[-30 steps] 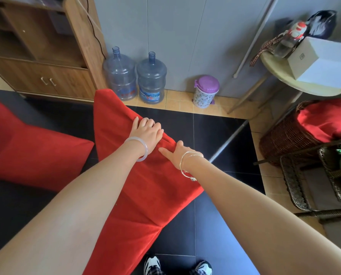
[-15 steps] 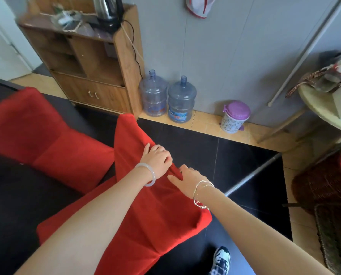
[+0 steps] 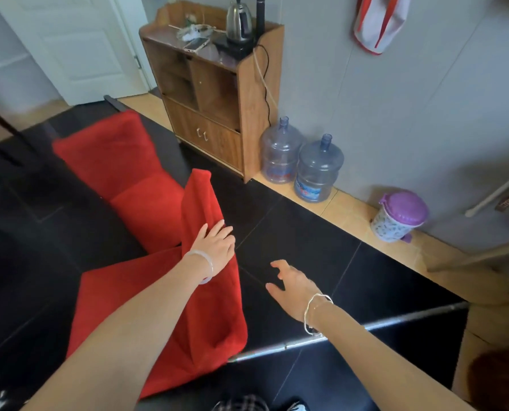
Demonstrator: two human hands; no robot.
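Observation:
A long red cushion stands tilted on its edge on the black floor, with its far end raised. My left hand grips its upper edge near the middle, thumb on the left side and fingers over the right face. My right hand hovers to the right of the cushion above the floor, fingers spread, touching nothing. Both wrists wear bracelets.
A second red cushion lies behind on the left. A wooden cabinet stands at the wall, then two water bottles and a purple-lidded bin. A metal pole lies across the floor under my right forearm.
My right hand has let go of the cushion and moved away to the right. The left hand has kept its hold and the cushion now stands more on edge. The view swung left.

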